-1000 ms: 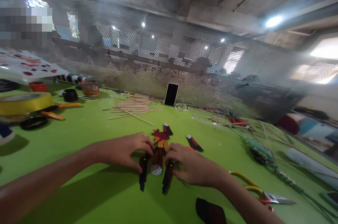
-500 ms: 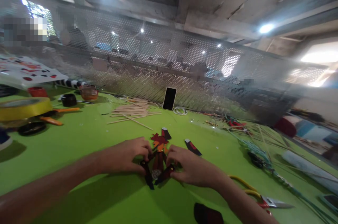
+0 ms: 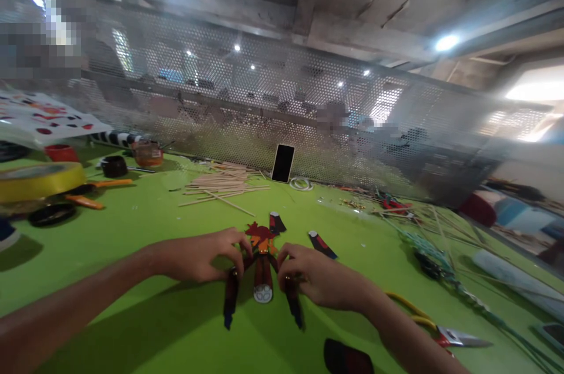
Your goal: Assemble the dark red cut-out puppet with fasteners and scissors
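Observation:
A flat jointed paper figure with a red and orange top (image 3: 261, 239) and a brown body ending in a white patterned round (image 3: 263, 293) lies on the green table (image 3: 185, 339). My left hand (image 3: 220, 255) has its fingers closed on the figure's left dark limb (image 3: 230, 300). On the other side my right hand (image 3: 306, 273) grips the right dark limb (image 3: 294, 303). Both limbs hang apart from the body, dark tips toward me. Two dark and red pieces (image 3: 277, 222) (image 3: 321, 243) lie just beyond, and another dark piece (image 3: 348, 357) sits near the front edge.
Scissors (image 3: 458, 337) lie by my right forearm. Thin wooden sticks (image 3: 224, 185) and a dark-screened device (image 3: 282, 163) are farther back. Yellow tape (image 3: 42, 179), orange-handled tools (image 3: 86, 202) and small jars (image 3: 114, 167) stand left. Green cord (image 3: 467, 297) runs along the right. A perforated screen (image 3: 264, 110) borders the back.
The two dark limbs have swung outward, away from the body, uncovering the white round. Both hands still hold them, and the figure's top has shifted slightly left.

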`<state>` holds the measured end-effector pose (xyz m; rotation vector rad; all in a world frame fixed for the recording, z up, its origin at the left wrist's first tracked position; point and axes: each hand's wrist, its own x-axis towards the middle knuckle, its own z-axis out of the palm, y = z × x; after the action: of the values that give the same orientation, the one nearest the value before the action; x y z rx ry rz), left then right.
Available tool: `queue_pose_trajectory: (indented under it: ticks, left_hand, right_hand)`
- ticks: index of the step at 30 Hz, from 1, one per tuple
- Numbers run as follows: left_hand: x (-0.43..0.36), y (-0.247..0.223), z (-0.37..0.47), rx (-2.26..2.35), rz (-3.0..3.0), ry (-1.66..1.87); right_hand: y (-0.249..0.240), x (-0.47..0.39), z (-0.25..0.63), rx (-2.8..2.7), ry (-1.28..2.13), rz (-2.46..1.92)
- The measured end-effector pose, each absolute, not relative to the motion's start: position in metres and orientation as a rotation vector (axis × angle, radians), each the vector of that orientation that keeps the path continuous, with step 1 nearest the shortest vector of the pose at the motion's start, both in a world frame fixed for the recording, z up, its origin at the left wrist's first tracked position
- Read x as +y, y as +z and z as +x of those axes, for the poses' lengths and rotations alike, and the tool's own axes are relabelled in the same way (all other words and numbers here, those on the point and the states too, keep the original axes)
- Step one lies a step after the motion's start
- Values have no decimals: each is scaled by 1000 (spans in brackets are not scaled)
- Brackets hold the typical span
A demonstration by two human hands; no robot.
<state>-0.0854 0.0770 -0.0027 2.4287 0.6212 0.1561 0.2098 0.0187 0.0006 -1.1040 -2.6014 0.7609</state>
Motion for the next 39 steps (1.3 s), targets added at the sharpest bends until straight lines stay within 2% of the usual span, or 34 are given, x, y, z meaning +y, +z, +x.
queue_pose_trajectory:
  ticks: [11, 20, 26, 34, 39]
  left_hand:
    - [86, -5, -90, 666, 2456, 321]
    - [66, -17, -69, 1255, 2652, 170]
    - [49, -26, -58, 1353, 2612, 133]
    - [58, -15, -73, 1174, 2551, 176]
    - [62, -16, -75, 1264, 2496, 206]
  right_hand:
    - [-9, 16, 211, -2539, 681, -1140]
    - [-21, 12, 197, -2402, 411, -1460]
    - [-22, 10, 193, -2446, 295, -1489]
    - [-27, 16, 201, -2396, 400, -1487]
    - [-30, 18, 203, -2326, 441, -1396]
